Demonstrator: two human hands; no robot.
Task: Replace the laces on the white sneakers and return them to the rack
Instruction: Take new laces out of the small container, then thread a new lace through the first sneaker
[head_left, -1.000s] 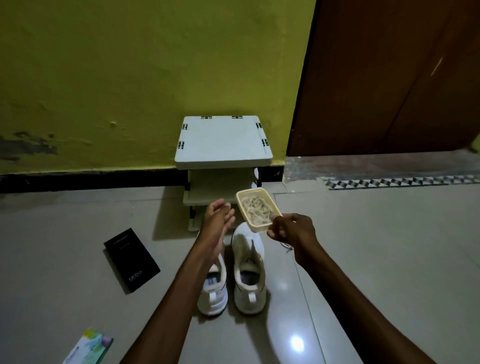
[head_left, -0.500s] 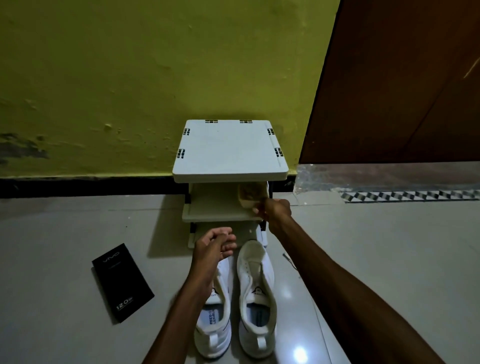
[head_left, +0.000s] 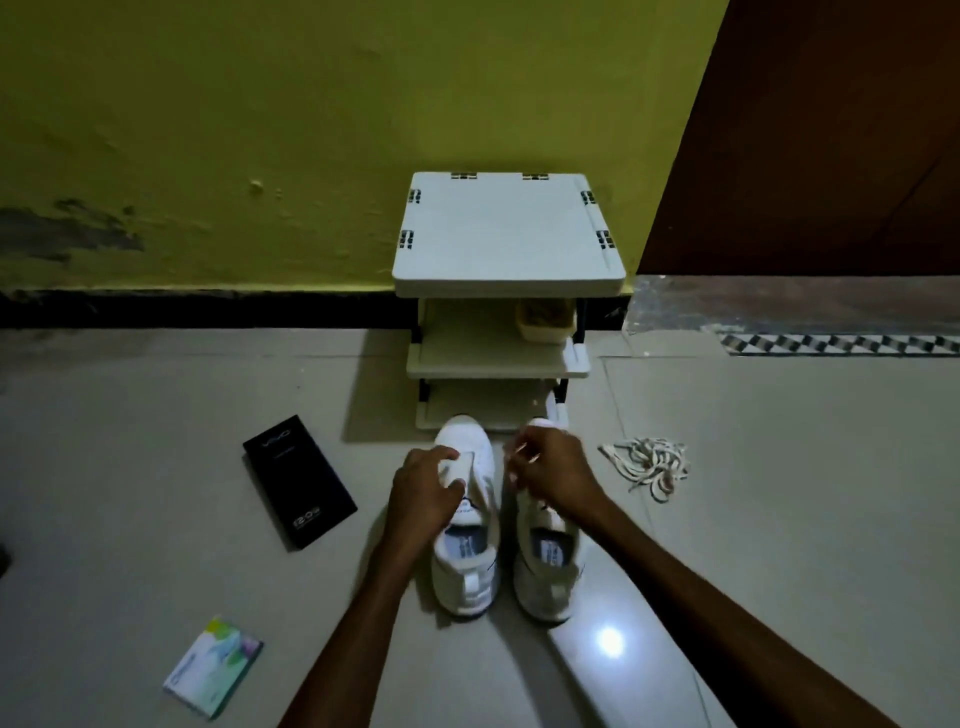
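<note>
Footwear: two white low-top sneakers stand side by side on the pale glossy tiled floor (head_left: 156, 467), toes toward the wall, heels toward the camera. The left white sneaker (head_left: 467, 566) and right white sneaker (head_left: 545, 571) nearly touch along their inner sides. Both are on the floor just in front of the small white plastic three-shelf rack (head_left: 506, 234), not on it, with the toes at the edge of its bottom shelf.

Grip, left hand (head_left: 423, 493): over the forefoot of the left white sneaker, fingers curled and close together, thumb opposite, pinching the white tongue and upper between them.

Grip, right hand (head_left: 556, 478): over the forefoot of the right white sneaker, fingers bent down and bunched, tips closed on white material there. Lace or upper: cannot tell, since the frame is soft at that spot.

Loose off-white shoelaces (head_left: 649, 465): tangled heap on the floor to the right of the right white sneaker, apart from it.

Beige rectangular plastic tub (head_left: 543, 325): middle shelf, right side, contents in shadow.

Other items: black rectangular cardboard phone box (head_left: 298, 480) flat on the floor, left of the left hand. Small white-and-green printed packet (head_left: 213, 665) lies nearer the camera, also left. Yellow-green painted wall (head_left: 208, 130) behind the rack, dark brown wooden door (head_left: 831, 130) to its right.
</note>
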